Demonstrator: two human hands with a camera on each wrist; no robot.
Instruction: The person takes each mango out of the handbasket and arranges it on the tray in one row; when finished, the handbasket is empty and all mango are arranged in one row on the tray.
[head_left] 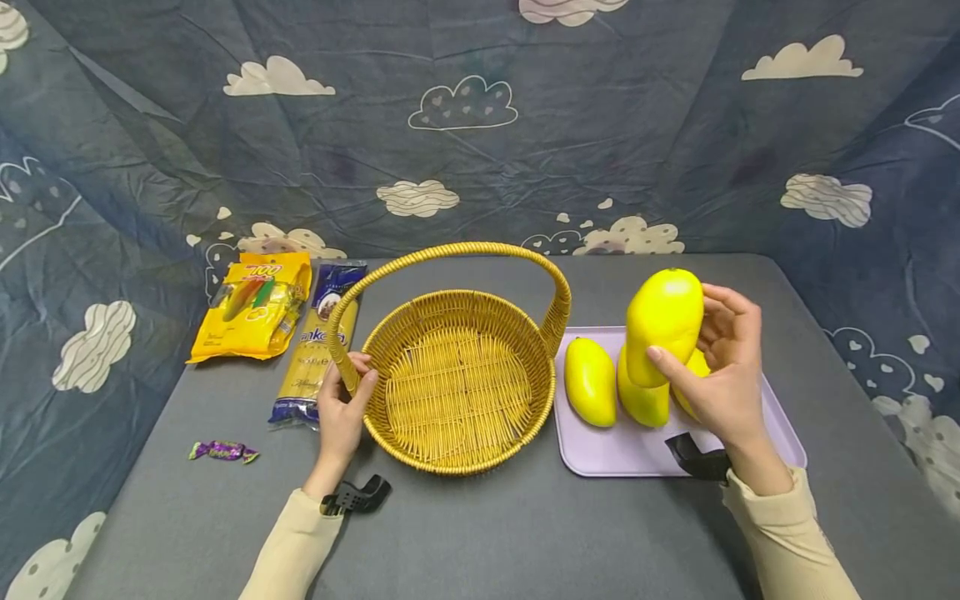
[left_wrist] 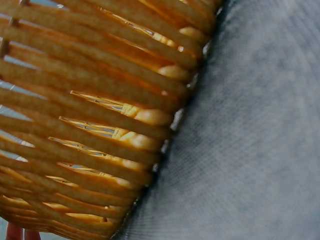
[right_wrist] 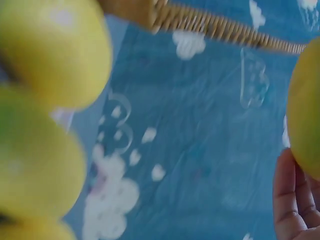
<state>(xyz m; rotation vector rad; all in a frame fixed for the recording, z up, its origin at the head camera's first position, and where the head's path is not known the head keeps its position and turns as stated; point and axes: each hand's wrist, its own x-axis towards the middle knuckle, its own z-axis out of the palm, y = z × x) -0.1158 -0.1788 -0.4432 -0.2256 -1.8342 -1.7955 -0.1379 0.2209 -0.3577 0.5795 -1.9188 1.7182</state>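
Note:
My right hand (head_left: 727,375) holds a yellow mango (head_left: 663,321) between thumb and fingers, raised above a lilac tray (head_left: 615,462). On that tray lie more mangoes: one at the left (head_left: 590,382), one in the middle (head_left: 643,404) partly covered by the held fruit, and one mostly hidden behind the hand. In the right wrist view the held mango (right_wrist: 307,110) shows at the right edge. A woven basket (head_left: 457,392) with a tall arched handle stands at the centre, nothing inside it. My left hand (head_left: 345,408) grips its left side at the handle's base.
Left of the basket lie a yellow candy bag (head_left: 255,308) and a blue-ended pasta packet (head_left: 311,358). A purple wrapped candy (head_left: 223,451) sits nearer on the grey table (head_left: 480,533). A cloud-patterned cloth (head_left: 465,167) hangs behind; the basket handle (head_left: 465,248) arches high.

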